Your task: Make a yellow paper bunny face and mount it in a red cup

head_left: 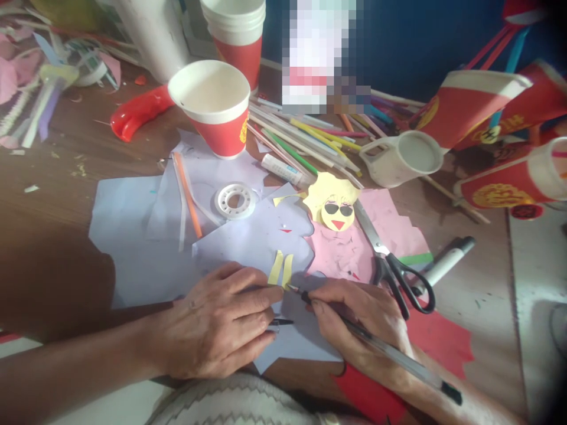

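Note:
My right hand grips a clear-barrelled pen with a black end. Its tip meets the lower end of a narrow yellow paper strip. My left hand rests on lilac paper, fingers bent, with a fingertip at the bottom of a second yellow strip. A black-clipped pen cap pokes out from between its fingers. Above the strips lies a yellow paper face with black glasses and a red triangular mouth. Black-handled scissors lie right of it on pink paper.
A red-and-white paper cup stands behind the paper, near a white tape ring and a glue stick. Coloured straws are piled at the back. On the right are a white mug, more cups and a marker.

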Demonstrator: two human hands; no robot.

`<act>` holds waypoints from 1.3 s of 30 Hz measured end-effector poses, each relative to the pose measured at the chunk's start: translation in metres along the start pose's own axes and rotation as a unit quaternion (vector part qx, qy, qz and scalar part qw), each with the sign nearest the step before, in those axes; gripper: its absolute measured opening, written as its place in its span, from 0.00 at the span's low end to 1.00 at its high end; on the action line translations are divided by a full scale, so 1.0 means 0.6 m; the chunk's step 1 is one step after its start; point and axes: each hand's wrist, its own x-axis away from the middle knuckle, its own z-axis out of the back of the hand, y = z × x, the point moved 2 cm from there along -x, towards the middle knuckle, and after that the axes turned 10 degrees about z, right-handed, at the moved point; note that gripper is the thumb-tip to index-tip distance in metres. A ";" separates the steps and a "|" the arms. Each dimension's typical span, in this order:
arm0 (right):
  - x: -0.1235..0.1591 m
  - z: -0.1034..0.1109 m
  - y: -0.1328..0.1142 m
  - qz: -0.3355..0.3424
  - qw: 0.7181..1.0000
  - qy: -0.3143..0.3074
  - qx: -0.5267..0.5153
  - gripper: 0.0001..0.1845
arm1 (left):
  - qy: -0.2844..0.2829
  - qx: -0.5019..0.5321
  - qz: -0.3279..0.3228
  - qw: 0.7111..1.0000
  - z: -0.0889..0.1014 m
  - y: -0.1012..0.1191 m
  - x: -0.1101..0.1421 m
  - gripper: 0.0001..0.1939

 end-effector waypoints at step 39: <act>-0.001 -0.011 0.013 -0.037 0.997 0.043 0.043 0.03 | -0.006 0.033 -0.003 0.999 -0.002 -0.003 0.001 0.04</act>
